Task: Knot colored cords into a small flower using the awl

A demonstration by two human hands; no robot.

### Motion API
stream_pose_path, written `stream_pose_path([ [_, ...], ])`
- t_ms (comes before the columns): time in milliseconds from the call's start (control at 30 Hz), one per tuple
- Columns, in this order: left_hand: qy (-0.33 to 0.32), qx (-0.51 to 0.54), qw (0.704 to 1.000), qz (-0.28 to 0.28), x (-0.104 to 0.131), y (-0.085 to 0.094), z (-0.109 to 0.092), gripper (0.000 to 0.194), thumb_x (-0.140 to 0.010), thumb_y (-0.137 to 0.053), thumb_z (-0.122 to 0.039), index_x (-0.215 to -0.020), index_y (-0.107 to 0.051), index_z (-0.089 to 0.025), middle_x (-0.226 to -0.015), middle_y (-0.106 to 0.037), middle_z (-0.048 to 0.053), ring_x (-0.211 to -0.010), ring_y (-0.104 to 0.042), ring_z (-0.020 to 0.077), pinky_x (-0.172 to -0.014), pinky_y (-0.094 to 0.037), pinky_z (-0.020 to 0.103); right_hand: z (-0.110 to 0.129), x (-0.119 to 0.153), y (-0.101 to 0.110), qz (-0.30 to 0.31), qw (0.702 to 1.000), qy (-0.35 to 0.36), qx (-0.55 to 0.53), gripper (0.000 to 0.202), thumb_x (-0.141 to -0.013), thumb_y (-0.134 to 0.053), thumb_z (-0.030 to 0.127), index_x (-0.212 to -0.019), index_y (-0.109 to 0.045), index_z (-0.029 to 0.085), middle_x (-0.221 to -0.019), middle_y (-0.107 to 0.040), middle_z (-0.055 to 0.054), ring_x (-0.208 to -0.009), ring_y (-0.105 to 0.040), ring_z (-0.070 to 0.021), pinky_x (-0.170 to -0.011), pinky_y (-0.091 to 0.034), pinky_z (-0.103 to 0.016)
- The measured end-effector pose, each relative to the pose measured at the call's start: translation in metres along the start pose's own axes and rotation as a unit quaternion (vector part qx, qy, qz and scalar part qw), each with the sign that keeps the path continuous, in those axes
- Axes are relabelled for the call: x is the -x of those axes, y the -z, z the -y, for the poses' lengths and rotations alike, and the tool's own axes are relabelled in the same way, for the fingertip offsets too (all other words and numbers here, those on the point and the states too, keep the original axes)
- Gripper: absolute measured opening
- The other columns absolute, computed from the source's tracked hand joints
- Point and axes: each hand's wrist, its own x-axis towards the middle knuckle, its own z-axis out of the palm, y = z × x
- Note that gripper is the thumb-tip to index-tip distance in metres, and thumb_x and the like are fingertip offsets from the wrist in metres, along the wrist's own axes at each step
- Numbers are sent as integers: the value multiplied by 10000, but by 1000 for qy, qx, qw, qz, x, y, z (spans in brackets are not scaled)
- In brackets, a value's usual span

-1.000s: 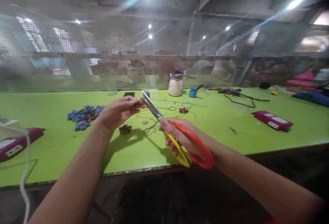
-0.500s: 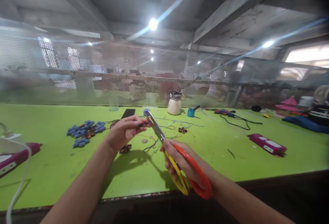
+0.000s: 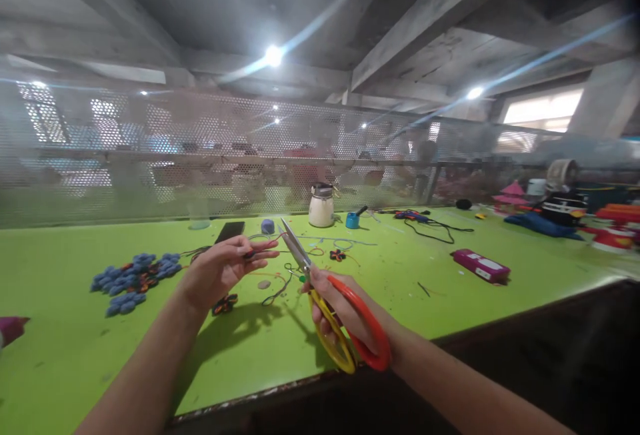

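My left hand (image 3: 217, 265) pinches a small dark and red yarn piece (image 3: 249, 253) between thumb and fingers, its other fingers stretched to the right. A thin red strand (image 3: 274, 240) runs from it towards the blades of the scissors (image 3: 297, 247). My right hand (image 3: 340, 305) is wrapped round these scissors, which have one red and one yellow handle; their blades are slightly apart and point up and left. Below my left hand lies a black and orange yarn flower (image 3: 225, 304). A similar flower (image 3: 337, 256) rests beyond the scissors.
Blue yarn flowers (image 3: 125, 282) are heaped at the left. A dark phone-like slab (image 3: 230, 231), a blue ball (image 3: 267, 226), a pale bottle (image 3: 321, 207) and a blue pot (image 3: 353, 220) stand or lie farther back. A magenta box (image 3: 481, 266) is at the right.
The view has turned right. The scissor blades have closed partway, and the left fingers are more spread, with a red strand now showing between hand and blades.
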Motion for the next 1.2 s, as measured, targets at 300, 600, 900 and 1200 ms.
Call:
stream_pose_path([
  [300,12,11,1000,-10,0,4,-1,53,-730,-589,-124,-686,-619,-126,-1114,-667,175,-1072,-604,303,-830,-512,307,-2,3,2,-20,998,15,49,570,-740,-468,709,-784,-545,146,-540,-470,40,-354,-377,-38,-318,-299,-152],
  [600,24,-30,985,-170,-9,13,6,22,-698,-623,-120,-708,-603,-120,-876,-725,148,-869,-684,221,-749,-534,260,4,-28,34,-109,957,2,270,517,-681,-605,638,-815,-662,142,-505,-528,7,-389,-463,-97,-383,-366,-211],
  [900,3,-71,974,-217,-18,17,16,125,-666,-666,-176,-756,-591,-133,-725,-717,80,-714,-688,174,-646,-513,232,-21,-58,147,-290,727,-69,619,399,-826,-510,368,-1110,-650,125,-1009,-689,-158,-936,-634,-270,-716,-446,-291],
  [1200,45,-102,979,-171,-18,7,28,96,-666,-701,-215,-708,-629,-168,-746,-712,80,-783,-680,218,-805,-503,346,-31,-51,153,-250,669,-85,695,290,-815,-517,229,-987,-666,49,-979,-638,-259,-997,-575,-352,-772,-435,-390],
])
